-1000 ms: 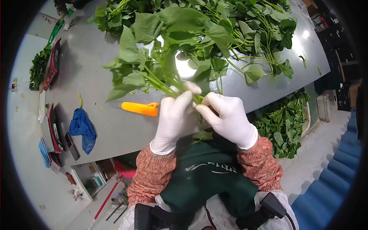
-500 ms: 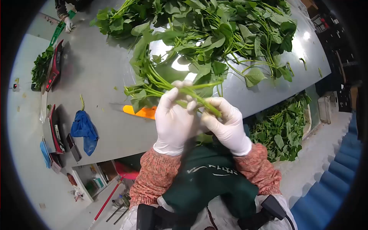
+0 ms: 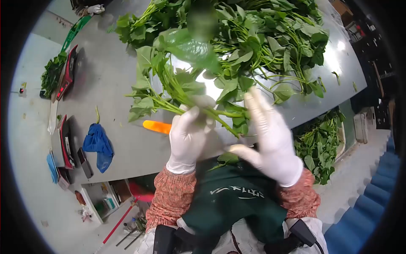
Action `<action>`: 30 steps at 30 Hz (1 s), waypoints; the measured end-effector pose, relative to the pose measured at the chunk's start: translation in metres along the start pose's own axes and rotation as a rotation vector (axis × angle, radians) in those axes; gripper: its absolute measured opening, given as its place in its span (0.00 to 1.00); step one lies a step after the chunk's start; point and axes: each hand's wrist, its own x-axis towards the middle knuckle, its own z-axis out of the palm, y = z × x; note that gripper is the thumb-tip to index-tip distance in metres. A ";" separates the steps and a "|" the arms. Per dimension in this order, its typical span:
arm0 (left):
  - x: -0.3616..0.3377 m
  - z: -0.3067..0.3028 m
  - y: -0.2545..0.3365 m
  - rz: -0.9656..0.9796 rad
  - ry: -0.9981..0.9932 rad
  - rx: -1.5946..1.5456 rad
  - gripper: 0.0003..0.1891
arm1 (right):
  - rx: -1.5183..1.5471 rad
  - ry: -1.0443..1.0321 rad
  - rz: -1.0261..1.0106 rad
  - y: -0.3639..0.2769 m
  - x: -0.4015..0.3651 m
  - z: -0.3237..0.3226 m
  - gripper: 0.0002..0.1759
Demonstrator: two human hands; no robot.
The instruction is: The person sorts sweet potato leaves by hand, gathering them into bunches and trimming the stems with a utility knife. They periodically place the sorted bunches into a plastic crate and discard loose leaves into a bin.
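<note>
A bunch of leafy green stems (image 3: 173,84) is gripped in my gloved left hand (image 3: 188,133), its leaves pointing away from me and its cut ends toward my right. My right hand (image 3: 270,137), also in a white glove, is held off the stem ends with thumb and fingers spread. Nothing shows in it. Beside my left hand lies an orange-handled knife (image 3: 156,126), its blade hardly visible. Beyond both hands, a large heap of the same greens (image 3: 270,46) covers the far part of the metal table (image 3: 131,148).
On the left are a blue cloth (image 3: 98,144), a dark flat object (image 3: 85,163) and two red scales (image 3: 67,74), one with greens on it. Below the table's right edge stands a container of greens (image 3: 321,142). Another person's gloved hand (image 3: 96,9) is at the far left.
My right hand has let go of the stem ends and moved right, its fingers opening. My left hand keeps hold of the bunch. The other person's hand has shifted right and up.
</note>
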 end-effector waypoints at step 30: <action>-0.023 -0.012 -0.001 -0.094 0.013 -0.342 0.28 | 0.532 0.164 -0.029 -0.027 0.049 0.093 0.09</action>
